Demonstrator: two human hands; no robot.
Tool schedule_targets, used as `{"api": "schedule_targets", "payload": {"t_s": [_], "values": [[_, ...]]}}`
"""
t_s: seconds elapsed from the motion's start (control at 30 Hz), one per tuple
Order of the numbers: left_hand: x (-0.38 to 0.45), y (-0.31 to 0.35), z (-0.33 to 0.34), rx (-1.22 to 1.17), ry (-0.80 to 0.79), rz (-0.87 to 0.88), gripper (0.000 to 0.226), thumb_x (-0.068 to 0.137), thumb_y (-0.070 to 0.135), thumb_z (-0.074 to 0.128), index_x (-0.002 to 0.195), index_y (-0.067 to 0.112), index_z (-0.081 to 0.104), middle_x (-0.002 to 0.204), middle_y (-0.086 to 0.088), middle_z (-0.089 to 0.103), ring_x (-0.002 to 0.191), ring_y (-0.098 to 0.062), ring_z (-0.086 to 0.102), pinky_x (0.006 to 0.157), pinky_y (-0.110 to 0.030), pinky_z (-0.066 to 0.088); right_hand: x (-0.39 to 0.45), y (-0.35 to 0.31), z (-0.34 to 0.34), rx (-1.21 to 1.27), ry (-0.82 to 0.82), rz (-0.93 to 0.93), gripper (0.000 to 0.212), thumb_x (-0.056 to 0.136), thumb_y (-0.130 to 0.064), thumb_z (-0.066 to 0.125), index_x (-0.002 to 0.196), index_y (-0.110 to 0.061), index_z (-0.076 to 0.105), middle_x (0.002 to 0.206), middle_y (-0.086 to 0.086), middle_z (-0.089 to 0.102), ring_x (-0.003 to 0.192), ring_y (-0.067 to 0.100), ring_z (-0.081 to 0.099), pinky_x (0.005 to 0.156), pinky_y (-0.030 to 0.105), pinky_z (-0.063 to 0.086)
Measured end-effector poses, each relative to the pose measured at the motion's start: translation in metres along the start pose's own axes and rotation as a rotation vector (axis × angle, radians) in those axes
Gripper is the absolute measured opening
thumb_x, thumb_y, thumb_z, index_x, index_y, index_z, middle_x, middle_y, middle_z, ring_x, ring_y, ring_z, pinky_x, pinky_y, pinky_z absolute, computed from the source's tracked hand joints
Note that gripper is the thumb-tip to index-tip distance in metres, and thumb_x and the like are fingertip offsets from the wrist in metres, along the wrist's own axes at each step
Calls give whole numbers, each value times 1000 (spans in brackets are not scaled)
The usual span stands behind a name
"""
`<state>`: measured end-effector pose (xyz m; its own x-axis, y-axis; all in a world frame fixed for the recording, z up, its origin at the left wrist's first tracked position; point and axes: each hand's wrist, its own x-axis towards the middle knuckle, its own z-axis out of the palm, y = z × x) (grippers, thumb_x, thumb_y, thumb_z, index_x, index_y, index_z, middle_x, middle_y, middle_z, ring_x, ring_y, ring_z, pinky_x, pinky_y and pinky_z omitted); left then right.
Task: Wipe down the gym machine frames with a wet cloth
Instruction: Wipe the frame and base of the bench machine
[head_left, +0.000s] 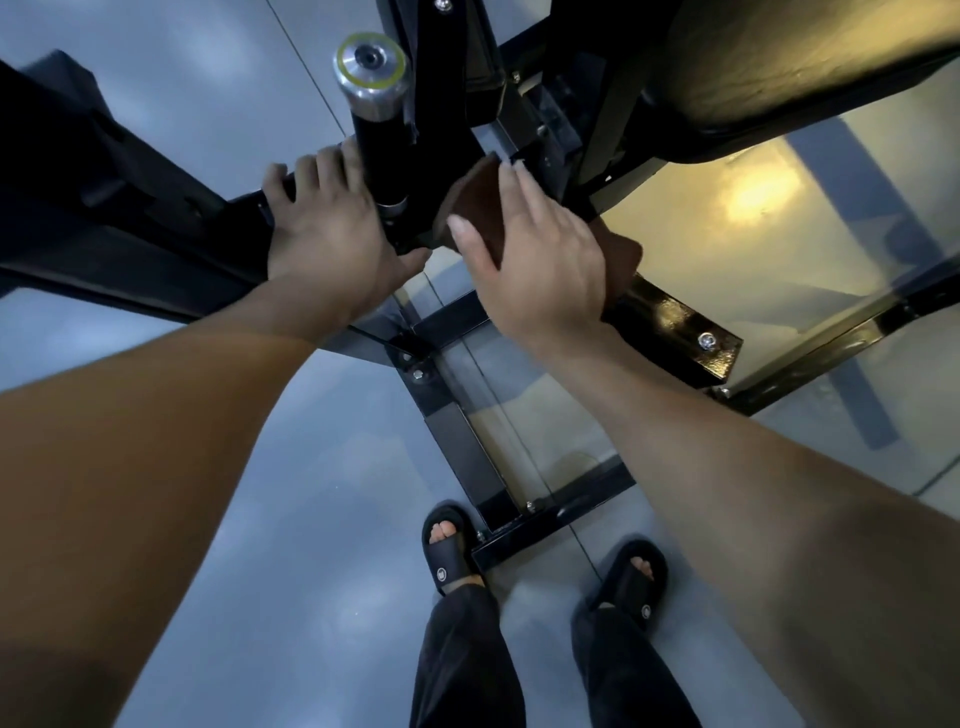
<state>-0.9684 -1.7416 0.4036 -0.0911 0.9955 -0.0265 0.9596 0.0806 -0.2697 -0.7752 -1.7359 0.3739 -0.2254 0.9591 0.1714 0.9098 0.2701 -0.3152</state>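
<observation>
Pressing a brown cloth (475, 208) against the black machine frame (670, 322), the right hand (540, 254) lies over the fabric with fingers nearly straight and the thumb along its near edge; part of the cloth bunches out beyond the knuckles. The left hand (324, 228) has its fingers curled over a black frame bar (156, 234), just beside an upright black post (376, 150) capped in polished metal, apparently bracing the body. The two hands are close together but not touching, one on either side of the post. Where the cloth lies, several members of the frame meet, below a dark padded seat (789, 67) at upper right. The glossy bolted plate near the right wrist looks wet, suggesting it is already wiped. To do this step well, the cloth should probably be kept flat under the palm and worked around the joint and bolts, where grime collects. Below, sandalled feet (449, 551) stand on a grey floor (311, 545).
</observation>
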Motion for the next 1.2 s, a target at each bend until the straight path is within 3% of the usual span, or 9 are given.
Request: {"api": "schedule_targets", "payload": {"t_s": [0.1,0.23,0.4,0.53,0.67,0.83,1.2], "values": [[1,0,0,-13,7,0,107,80,83,52,141,-3,35,124,-25,48,118,-42,47,110,-58,31,-45,57,-19,6,-37,-43,74,106,-64,34,158,-10,39,158,7,48,138,19,53,115,37,42],[1,-2,-1,-30,-10,-7,109,79,83,50,145,-1,34,126,-23,47,119,-41,46,112,-59,30,-80,98,-37,-72,-52,47,74,106,-64,38,156,-9,41,151,9,55,124,24,64,97,38,54],[0,0,-3,-26,-15,0,109,79,84,50,146,-2,34,127,-23,48,120,-40,45,113,-58,29,-25,47,-15,-55,-49,135,75,104,-68,28,147,-11,50,132,7,67,110,24,68,95,42,53],[1,1,-2,-13,-15,-11,109,78,84,50,145,-1,35,126,-21,48,119,-39,46,113,-57,30,22,12,-2,-51,-112,126,71,103,-68,25,128,-13,61,109,6,72,94,26,70,85,42,55],[0,0,-1,-20,-20,-6,110,78,85,49,148,1,33,126,-21,49,119,-40,46,113,-57,29,-10,39,-12,37,-85,56,71,105,-68,26,147,-17,50,131,1,68,110,21,67,98,41,50],[2,-1,0,-55,-18,-19,110,76,84,46,150,4,33,129,-17,49,121,-38,46,115,-58,27,-76,101,-43,-44,-96,168,68,106,-66,27,150,-18,47,131,3,66,112,23,65,98,42,50],[0,1,0,-29,-14,-18,110,77,84,45,150,2,32,130,-18,50,122,-37,47,114,-58,29,6,-4,18,-33,99,-70,69,104,-63,45,149,-11,54,150,4,57,125,22,61,107,36,43]]}}
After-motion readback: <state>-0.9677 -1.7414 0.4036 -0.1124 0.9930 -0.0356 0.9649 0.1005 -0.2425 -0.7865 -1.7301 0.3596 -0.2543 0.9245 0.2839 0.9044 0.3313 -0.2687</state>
